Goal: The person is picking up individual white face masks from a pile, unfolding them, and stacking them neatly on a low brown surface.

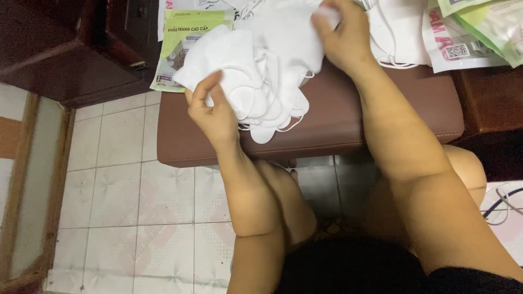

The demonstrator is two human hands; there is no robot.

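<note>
Nearest the camera, dark hair and two bare forearms are seen above a floor of pale patterned tiles (136,218); a wooden frame (32,190) is seen at the left edge, and a loop of dark cable (504,204) lies at the right edge. Beyond the knees, a brown padded stool (338,117) with stitched edges is set on the tiles; dark wooden furniture (71,43) is seen behind it on the left and again on the right.

On the stool's seat, a stack of white face masks (261,71) is fanned out, its ear loops hanging over the front edge. The left hand (215,111) is placed at the near left corner of the stack; its thumb and fingers are pinched shut on the edge of the lowest masks. The right hand (340,35) is set on the far top of the stack; its fingers are curled down and closed on the upper masks, so that the stack is held between both hands.

Under the stack's left side a green and white mask packet (182,32) is partly covered; further white masks (397,32) and more printed packets (468,38) are spread along the far right of the seat.
</note>
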